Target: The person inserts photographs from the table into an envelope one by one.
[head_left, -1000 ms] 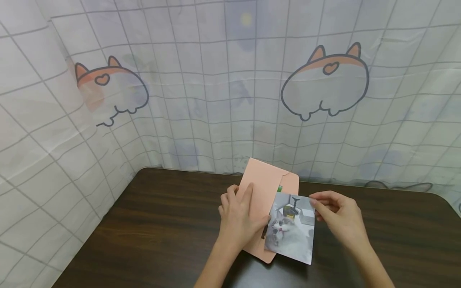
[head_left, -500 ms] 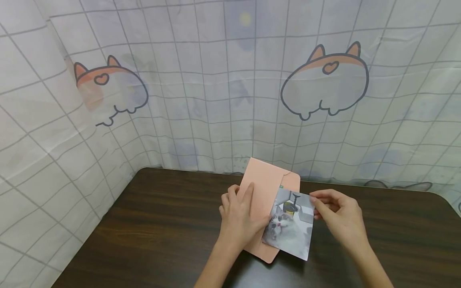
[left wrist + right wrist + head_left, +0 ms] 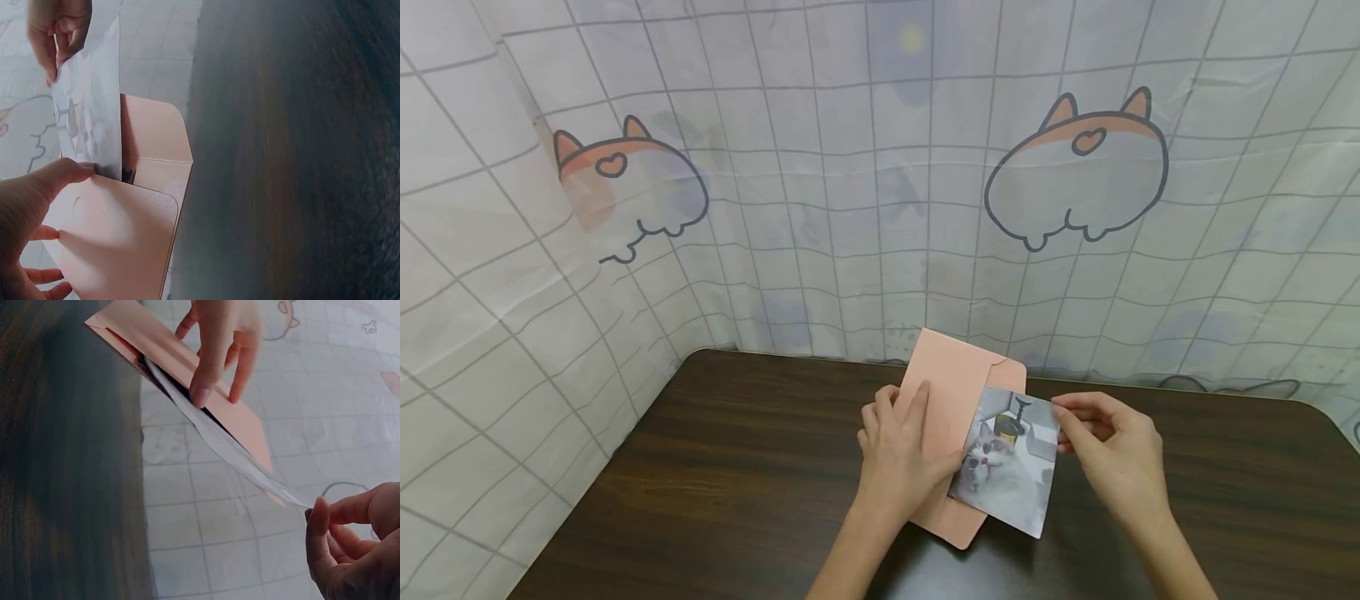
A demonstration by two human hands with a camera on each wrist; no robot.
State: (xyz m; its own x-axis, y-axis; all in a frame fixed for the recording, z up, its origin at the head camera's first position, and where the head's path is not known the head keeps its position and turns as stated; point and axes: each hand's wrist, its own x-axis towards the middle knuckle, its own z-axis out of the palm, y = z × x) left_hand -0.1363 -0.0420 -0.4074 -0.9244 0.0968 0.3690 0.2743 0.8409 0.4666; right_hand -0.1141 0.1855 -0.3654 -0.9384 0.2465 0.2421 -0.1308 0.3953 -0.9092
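Note:
My left hand (image 3: 895,462) grips a pale pink envelope (image 3: 936,392) across its width. Its thumb lies at the opening and its index finger stretches over the face. A square picture card with a grey and white cat (image 3: 1003,475) sticks out of the envelope's open right side; its left part is hidden inside or behind the thumb. At the card's upper right corner, my right hand (image 3: 1112,446) pinches the edge between thumb and fingers. In the right wrist view the card (image 3: 231,456) bows slightly. A dark strip shows inside the opening in the left wrist view.
Envelope and hands are over a dark wood table (image 3: 722,467). A white gridded curtain (image 3: 850,208) with corgi drawings hangs right behind the table's far edge and along the left side.
The card has risen and tilted slightly against the envelope, and a green spot above it is now covered. My right hand has shifted slightly; my left hand has barely moved.

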